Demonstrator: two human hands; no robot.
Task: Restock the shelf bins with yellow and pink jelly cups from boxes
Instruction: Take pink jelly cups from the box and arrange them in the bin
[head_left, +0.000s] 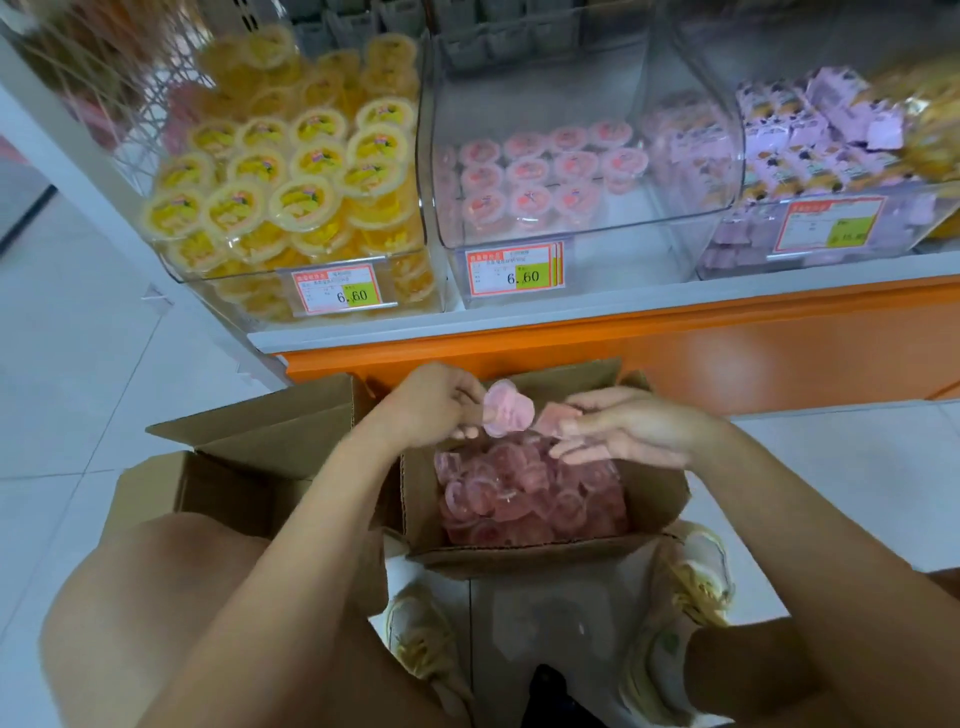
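Motion blur smears the round pink plastic jelly cups (508, 413) pinched in the left hand (431, 400), so their count is unclear. The right hand (623, 426) pinches another pink cup (557, 420) between thumb and fingers. Both hover over the open brown cardboard box (660, 493) of glossy pink cups, below the part-filled clear plastic shelf bin (597, 228).

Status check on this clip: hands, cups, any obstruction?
Left hand grips pink cups; right hand pinches single cup. Both above open box. Pink bin part-filled, nothing blocking it.
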